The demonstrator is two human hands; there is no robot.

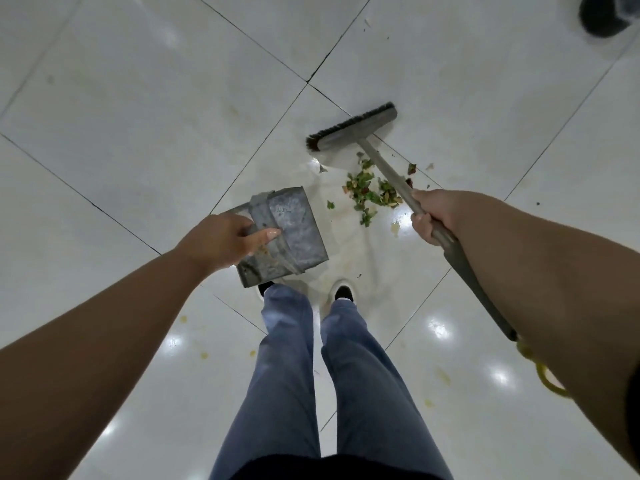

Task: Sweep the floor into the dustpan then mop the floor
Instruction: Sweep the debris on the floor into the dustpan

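A grey metal dustpan (294,226) hangs above the white tiled floor (145,109), just ahead of my feet; my left hand (221,242) grips its rear edge. My right hand (433,216) is closed around the grey handle of a broom (356,128), whose dark-bristled head rests on the floor beyond a small pile of green and brown scraps (370,192). The pile lies between the broom head and my right hand, to the right of the dustpan. A few bits of debris sit inside the pan near my fingers.
Yellowish stains dot the tiles, one by the pile (394,227) and others near my legs (204,355). A dark round object (606,15) stands at the top right corner. A yellow cord loop (547,375) hangs from the broom handle's end.
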